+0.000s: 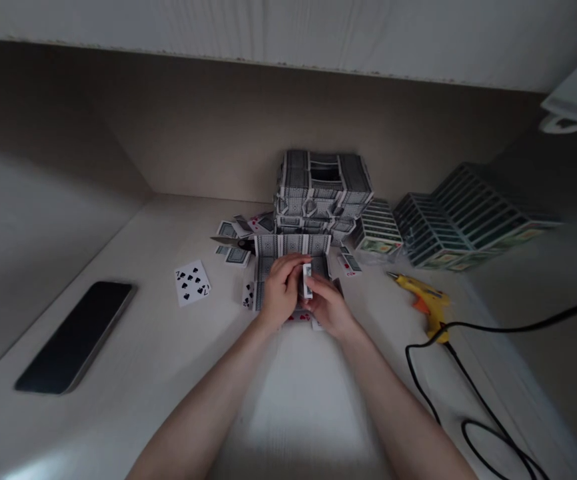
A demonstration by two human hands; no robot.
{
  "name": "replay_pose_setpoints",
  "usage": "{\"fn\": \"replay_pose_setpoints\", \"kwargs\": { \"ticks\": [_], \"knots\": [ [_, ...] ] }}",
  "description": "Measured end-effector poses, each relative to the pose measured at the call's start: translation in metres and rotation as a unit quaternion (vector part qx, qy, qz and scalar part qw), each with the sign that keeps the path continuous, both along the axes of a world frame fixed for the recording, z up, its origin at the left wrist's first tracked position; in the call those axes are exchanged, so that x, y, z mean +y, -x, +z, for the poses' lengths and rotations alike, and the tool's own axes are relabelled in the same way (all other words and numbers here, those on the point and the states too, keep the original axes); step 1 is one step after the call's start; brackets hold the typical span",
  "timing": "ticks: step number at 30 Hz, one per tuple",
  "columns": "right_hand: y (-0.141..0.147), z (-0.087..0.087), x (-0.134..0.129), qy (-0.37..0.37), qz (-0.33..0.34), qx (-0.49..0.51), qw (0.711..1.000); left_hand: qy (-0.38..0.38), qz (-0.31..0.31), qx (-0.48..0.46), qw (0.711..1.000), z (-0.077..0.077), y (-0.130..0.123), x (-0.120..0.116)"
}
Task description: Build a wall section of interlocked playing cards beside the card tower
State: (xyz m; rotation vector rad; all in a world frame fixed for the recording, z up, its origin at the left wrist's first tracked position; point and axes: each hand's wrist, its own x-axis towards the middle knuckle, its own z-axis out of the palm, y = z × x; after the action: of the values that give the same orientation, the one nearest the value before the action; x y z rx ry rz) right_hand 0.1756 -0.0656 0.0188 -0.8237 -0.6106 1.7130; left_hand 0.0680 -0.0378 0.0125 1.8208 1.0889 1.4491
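Close together at the middle, my left hand (281, 293) and my right hand (331, 308) are closed on a small folded playing card (308, 281), a narrow pale strip with a grey pattern. My right thumb presses its side; some of my fingertips are hidden. Beneath and behind my hands sits an open box shape made of playing cards (292, 245), with patterned backs facing inward. Just beyond it stands a taller structure of cards (296, 177) with a rectangular opening on top.
Scissors (231, 242) lie over loose cards (237, 257) on the left, near a seven of spades (192, 283). A phone (76, 337) rests farther left. On the right are stacked card packs (478, 217) and a yellow glue gun (431, 303) with a black cable (508, 329).
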Motion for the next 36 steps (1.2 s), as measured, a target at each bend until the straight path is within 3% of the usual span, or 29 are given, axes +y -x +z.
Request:
{"fn": "replay_pose_setpoints", "kwargs": {
  "ticks": [5,10,15,20,25,32,36],
  "knots": [
    [0.001,-0.001,0.001,0.023,-0.013,0.014,1.0,0.062,0.07,-0.033,0.995,-0.003,0.002,0.0],
    [0.004,-0.001,0.001,-0.009,-0.003,0.011,1.0,0.106,0.167,-0.107,0.974,-0.006,0.005,0.005],
    [0.003,-0.003,-0.002,-0.046,-0.026,0.021,0.998,0.126,0.198,-0.128,0.964,-0.002,0.004,0.008],
    [0.001,0.0,-0.008,-0.089,-0.001,0.042,0.995,0.133,0.192,-0.124,0.964,-0.002,0.003,0.007],
    [0.004,0.001,-0.005,-0.062,-0.05,0.052,0.995,0.104,0.171,-0.09,0.976,-0.005,0.004,0.003],
    [0.007,-0.001,0.003,0.013,-0.098,0.074,0.992,-0.02,0.042,0.027,0.999,0.004,0.004,-0.006],
    [0.01,0.0,0.002,0.012,-0.094,0.048,0.994,-0.04,-0.012,0.038,0.998,0.003,0.005,-0.007]
  ]
}}
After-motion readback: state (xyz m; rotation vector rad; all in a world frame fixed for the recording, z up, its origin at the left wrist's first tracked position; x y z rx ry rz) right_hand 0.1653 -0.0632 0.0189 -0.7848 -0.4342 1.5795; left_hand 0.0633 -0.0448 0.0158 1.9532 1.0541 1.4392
